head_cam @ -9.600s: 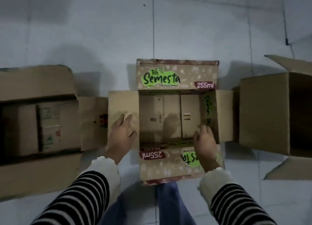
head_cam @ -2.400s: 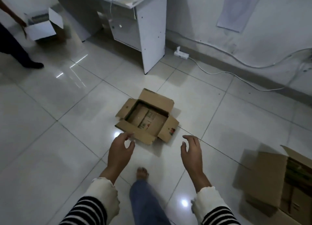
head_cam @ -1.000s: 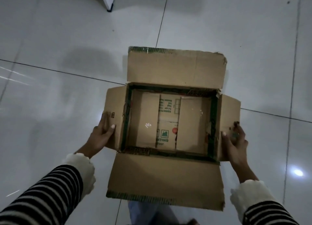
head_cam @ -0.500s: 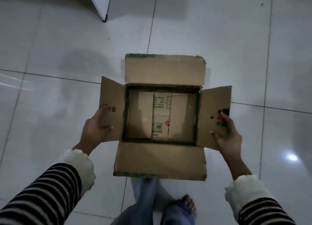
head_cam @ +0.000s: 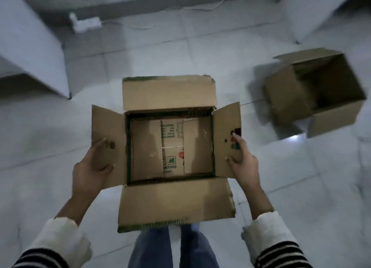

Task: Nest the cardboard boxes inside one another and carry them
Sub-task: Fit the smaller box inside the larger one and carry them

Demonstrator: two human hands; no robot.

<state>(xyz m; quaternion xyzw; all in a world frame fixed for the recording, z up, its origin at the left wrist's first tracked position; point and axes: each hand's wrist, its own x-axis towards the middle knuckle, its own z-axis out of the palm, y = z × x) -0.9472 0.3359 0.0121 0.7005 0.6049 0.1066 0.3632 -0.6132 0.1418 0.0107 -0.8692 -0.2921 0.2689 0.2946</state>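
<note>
While the open cardboard box (head_cam: 170, 147) was held above the tiled floor (head_cam: 60, 127), the left hand (head_cam: 91, 167) gripped its left side flap and the right hand (head_cam: 242, 161) gripped its right side flap, all four flaps spread outward. A second, larger open box (head_cam: 315, 91) lay tilted on the floor, well apart at the right. A white power strip (head_cam: 85, 23) lay near the wall.

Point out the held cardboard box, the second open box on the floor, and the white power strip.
held cardboard box (head_cam: 174, 201): head view, on its near flap.
second open box (head_cam: 287, 99): head view, on its left outer wall.
white power strip (head_cam: 85, 23): head view, on its top face.
</note>
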